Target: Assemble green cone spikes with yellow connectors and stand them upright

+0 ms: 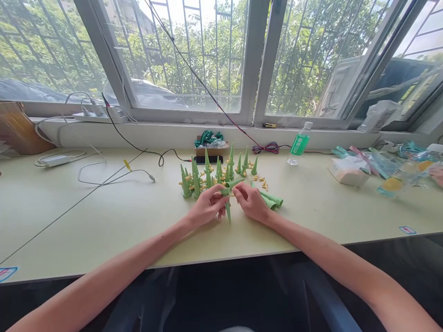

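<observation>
My left hand (208, 206) is closed around a green plastic cone (227, 212), whose tip points down and whose wide end faces up. Close beside that wide end, the fingers of my right hand (252, 202) are pinched together. A small yellow piece (232, 195) shows at their tips, partly hidden. Behind my hands stand several upright green cones (196, 185), many with yellow pieces stuck out near their bases. Loose yellow pieces (265, 184) lie to the right of them. Next to my right hand, green cones (273, 200) rest on their sides.
A phone (208, 159) and a small cardboard box (212, 148) sit behind the cones. Further right are a bottle (299, 145), a tissue pack (348, 171) and plastic bags (394, 177). Cables (114, 173) run over the table (121, 230) at left.
</observation>
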`<action>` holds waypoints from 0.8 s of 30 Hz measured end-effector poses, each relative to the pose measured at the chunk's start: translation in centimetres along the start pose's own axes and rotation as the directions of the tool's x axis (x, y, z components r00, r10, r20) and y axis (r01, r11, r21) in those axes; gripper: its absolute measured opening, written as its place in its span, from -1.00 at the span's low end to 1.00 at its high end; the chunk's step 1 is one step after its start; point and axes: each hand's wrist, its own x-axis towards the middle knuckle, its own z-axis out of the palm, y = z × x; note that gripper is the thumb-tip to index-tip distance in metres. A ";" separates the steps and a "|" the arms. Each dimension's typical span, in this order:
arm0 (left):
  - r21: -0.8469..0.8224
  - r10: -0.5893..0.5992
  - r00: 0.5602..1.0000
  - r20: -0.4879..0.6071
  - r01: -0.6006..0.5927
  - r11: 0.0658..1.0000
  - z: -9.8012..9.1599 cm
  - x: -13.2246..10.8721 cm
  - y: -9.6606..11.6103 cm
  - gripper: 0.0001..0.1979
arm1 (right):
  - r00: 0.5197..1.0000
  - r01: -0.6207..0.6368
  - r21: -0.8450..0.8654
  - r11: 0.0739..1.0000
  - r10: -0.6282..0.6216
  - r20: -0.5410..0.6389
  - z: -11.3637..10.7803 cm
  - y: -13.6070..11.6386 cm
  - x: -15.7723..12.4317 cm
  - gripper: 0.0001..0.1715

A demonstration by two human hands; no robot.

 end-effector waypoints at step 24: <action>-0.007 -0.035 0.999 -0.009 0.035 0.999 0.0 -0.2 0.6 -0.67 | 0.986 0.104 0.050 0.993 -0.110 0.122 -0.2 0.9 0.0 -0.74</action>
